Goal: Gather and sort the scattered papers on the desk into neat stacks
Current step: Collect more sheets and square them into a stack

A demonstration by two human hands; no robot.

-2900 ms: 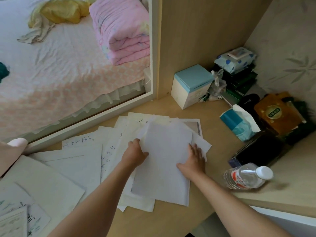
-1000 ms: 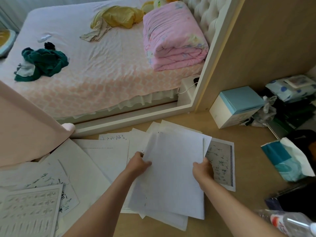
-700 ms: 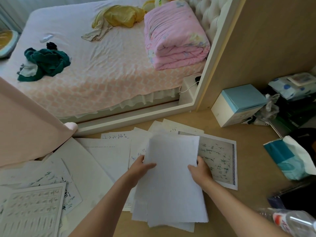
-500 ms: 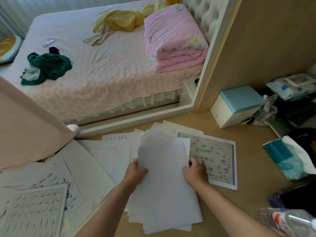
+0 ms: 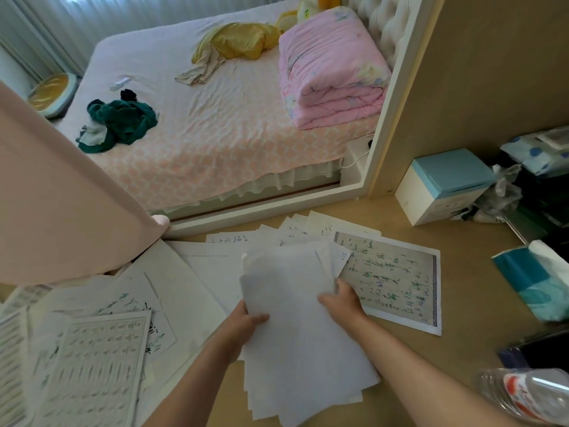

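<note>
Between my hands is a sheaf of blank white papers, lifted slightly off the wooden desk. My left hand grips its left edge, thumb on top. On the right edge my right hand holds the sheaf, fingers curled under the sheets. A calligraphy sheet with a patterned border lies flat just right of my right hand. More written sheets fan out behind the sheaf. Loose sheets and a grid practice sheet cover the desk's left side.
A teal-topped white box stands at the back right beside dark clutter. A tissue pack lies at the right edge and a plastic bottle at the lower right. A pink chair back rises on the left. A mirror behind reflects a bed.
I have lifted the white sheaf and drawn it left and towards me, uncovering the bordered calligraphy sheet. Both hands have kept their hold on the sheaf's edges.
</note>
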